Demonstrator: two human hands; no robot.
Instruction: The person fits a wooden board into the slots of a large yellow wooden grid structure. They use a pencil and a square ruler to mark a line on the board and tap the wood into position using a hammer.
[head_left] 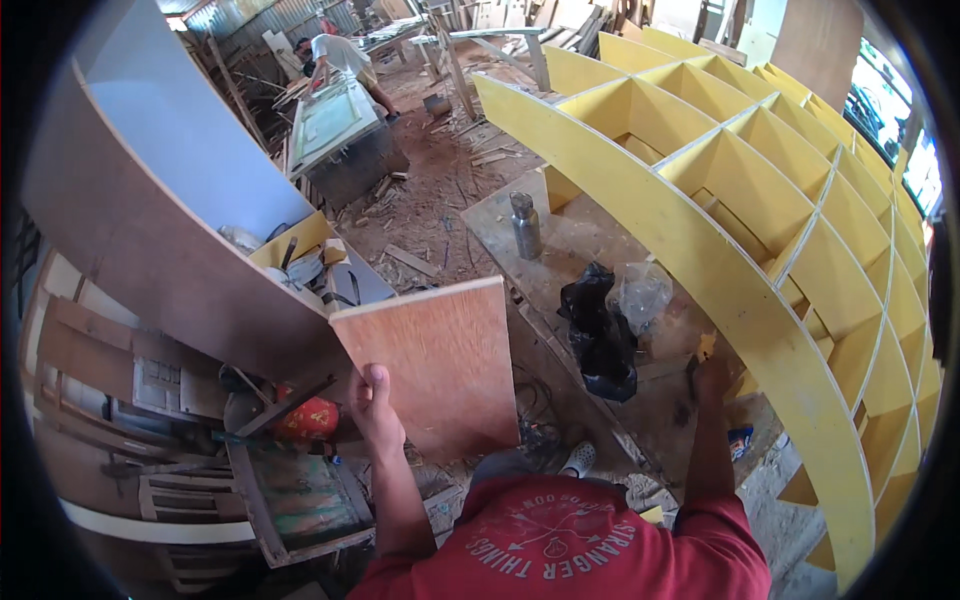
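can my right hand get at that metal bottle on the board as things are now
Probably not without letting go and leaning: the right hand is on the yellow shelf frame, and the black bag lies between it and the metal bottle, which stands farther off.

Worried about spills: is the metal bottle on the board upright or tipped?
Upright: the metal bottle stands on its base on the board, cap on top.

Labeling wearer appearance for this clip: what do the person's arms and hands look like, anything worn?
Both forearms are bare, no gloves on the left hand or right hand. No watch or rings that I can make out. Short red sleeves of a T-shirt with pale print start above the elbows.
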